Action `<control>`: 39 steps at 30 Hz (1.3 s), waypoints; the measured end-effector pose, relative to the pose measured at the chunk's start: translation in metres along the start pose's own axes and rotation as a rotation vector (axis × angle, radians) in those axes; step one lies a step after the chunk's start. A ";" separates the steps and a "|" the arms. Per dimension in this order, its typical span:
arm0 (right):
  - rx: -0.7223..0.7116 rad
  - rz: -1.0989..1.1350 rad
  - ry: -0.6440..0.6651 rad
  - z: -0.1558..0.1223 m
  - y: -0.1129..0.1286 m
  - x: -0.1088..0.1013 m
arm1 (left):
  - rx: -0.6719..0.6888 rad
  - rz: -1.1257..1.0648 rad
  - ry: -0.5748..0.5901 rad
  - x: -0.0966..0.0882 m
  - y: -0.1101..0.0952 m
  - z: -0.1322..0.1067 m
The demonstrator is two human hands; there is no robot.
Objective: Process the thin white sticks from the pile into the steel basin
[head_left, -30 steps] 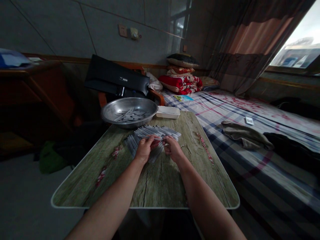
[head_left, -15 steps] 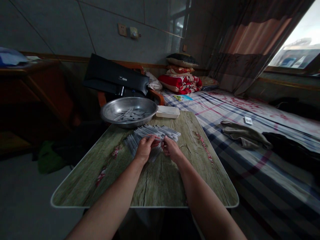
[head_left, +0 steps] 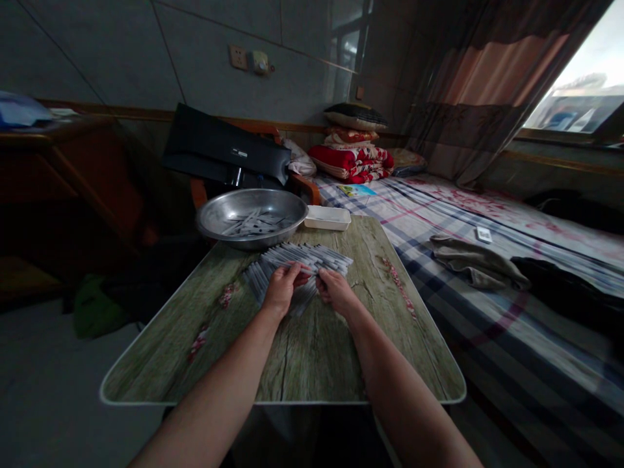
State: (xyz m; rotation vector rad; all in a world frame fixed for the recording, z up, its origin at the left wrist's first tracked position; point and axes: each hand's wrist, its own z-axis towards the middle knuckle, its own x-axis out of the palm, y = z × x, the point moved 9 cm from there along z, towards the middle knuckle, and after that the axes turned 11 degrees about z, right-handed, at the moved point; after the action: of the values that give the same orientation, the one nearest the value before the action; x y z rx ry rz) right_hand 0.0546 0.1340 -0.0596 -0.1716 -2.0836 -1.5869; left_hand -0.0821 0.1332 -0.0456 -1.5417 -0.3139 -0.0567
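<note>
A bed (head_left: 414, 211) with a plaid sheet fills the right side of a dim room. Beside it, in front of the person, is a wood-patterned table (head_left: 316, 364) with a pale edge and small printed pink flowers. Behind the table, a black panel (head_left: 219, 144) leans at a slant. A wide metal basin (head_left: 207, 225) sits at the table's far left corner, with loose grey tubes (head_left: 253, 224) jumbled inside. On the bed, near the wall, lies a folded red-and-white quilt (head_left: 336, 161) with cushions on top. A heap of similar slim grey tubes (head_left: 280, 257) is spread in overlapping rows on the table, just in front of the basin. A shallow white tray (head_left: 327, 226) stands to the basin's right. Two bare hands meet over the near side of the heap. The left hand (head_left: 283, 286) pinches with thumb and fingers nearly together; the right hand (head_left: 336, 289) is curled, its fingertips closed. Between them they hold one slender pale piece (head_left: 312, 272), its details too small to tell.
</note>
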 end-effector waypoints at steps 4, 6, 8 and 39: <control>-0.008 0.133 0.069 -0.005 0.005 0.008 | -0.005 -0.013 -0.009 -0.001 0.000 0.000; 0.015 0.159 0.049 -0.005 0.003 0.007 | -0.006 -0.014 -0.014 -0.001 0.000 0.000; 0.035 0.116 0.009 -0.003 0.000 0.003 | -0.004 -0.012 -0.014 0.000 0.000 0.000; -0.092 0.354 -0.185 0.003 0.021 -0.033 | 0.116 -0.280 -0.280 -0.038 -0.015 0.008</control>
State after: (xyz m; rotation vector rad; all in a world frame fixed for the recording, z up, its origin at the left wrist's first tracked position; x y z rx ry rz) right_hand 0.0906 0.1495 -0.0572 -0.7032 -1.9767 -1.4926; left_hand -0.1233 0.1344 -0.0398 -1.3826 -0.7420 -0.0410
